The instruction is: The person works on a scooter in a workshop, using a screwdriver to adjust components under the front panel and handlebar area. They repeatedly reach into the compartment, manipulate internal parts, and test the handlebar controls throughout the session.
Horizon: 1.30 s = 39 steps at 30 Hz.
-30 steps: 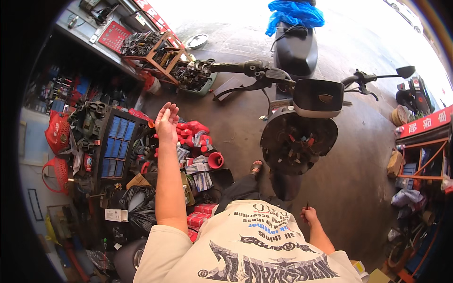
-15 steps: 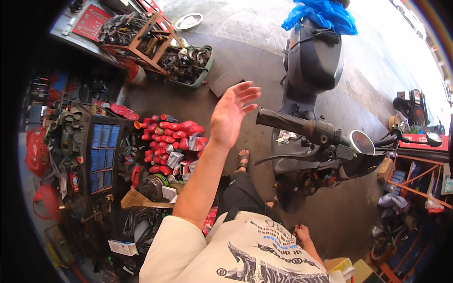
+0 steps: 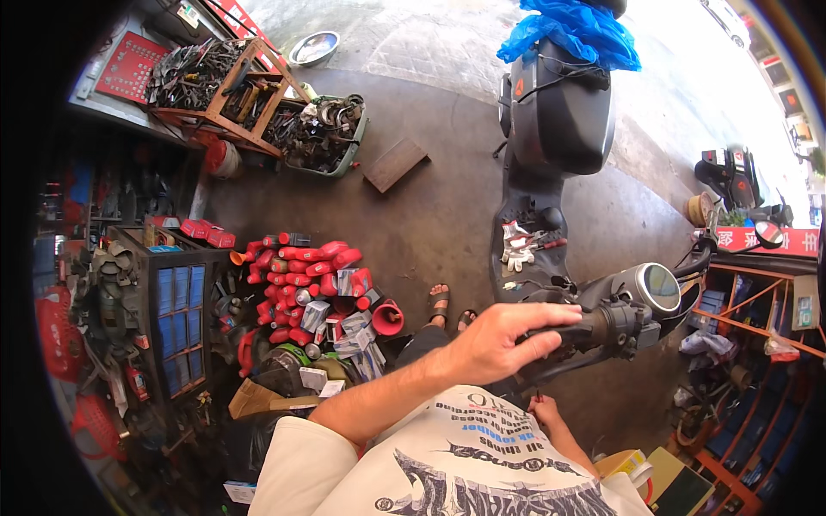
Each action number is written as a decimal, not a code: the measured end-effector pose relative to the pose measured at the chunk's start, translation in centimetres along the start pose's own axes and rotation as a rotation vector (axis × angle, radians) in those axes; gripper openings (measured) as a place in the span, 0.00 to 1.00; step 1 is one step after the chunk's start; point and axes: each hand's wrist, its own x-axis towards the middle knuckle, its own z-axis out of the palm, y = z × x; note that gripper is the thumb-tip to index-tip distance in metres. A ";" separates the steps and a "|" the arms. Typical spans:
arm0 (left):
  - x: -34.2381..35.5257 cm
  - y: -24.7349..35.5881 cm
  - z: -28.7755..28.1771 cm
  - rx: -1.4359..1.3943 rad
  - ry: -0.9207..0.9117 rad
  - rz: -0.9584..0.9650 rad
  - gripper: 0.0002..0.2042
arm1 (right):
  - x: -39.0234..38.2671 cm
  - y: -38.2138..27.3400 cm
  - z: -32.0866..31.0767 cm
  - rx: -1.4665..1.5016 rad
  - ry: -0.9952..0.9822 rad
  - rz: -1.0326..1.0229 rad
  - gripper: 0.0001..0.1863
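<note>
My left hand [image 3: 508,344] is closed over the near end of the scooter's black handlebar [image 3: 615,325], its palm hiding the grip. Its index finger and thumb point right along the bar. My right hand [image 3: 545,411] is low beside my shirt, its fingers closed on a small thin dark item that I cannot make out. The black scooter [image 3: 564,112] stands in front of me, with a round mirror-like dial [image 3: 657,287] beyond the bar. On its footboard lie white work gloves [image 3: 516,247] and a red-handled tool [image 3: 551,244].
Red bottles [image 3: 301,267] and small boxes are piled on the floor at left, beside a cabinet of blue drawers [image 3: 182,301]. A wooden block [image 3: 396,165] lies farther off, near a green tub of parts [image 3: 351,155]. An orange rack [image 3: 757,297] stands at right.
My left hand has come down and right from the air onto the handlebar grip. The handlebar has swung toward me. My right hand stays low by my shirt.
</note>
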 end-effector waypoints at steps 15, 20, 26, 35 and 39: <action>0.1 4.5 4.7 0.320 -0.586 -0.003 0.31 | 3.4 -3.2 4.9 0.144 0.020 -0.149 0.02; 3.5 2.6 1.5 0.131 -0.754 -0.017 0.26 | 3.1 -2.7 8.2 0.208 0.048 -0.036 0.01; 8.2 -2.6 -7.6 0.158 -0.858 -0.009 0.21 | 4.7 -1.0 14.2 0.350 0.164 0.092 0.02; 9.8 -12.9 -28.1 0.399 -0.636 -0.596 0.17 | 5.5 -28.5 18.4 0.376 0.550 -0.086 0.03; 10.0 -16.6 -33.5 0.610 -0.638 -0.665 0.17 | 11.2 -44.3 12.1 0.590 0.631 -0.242 0.17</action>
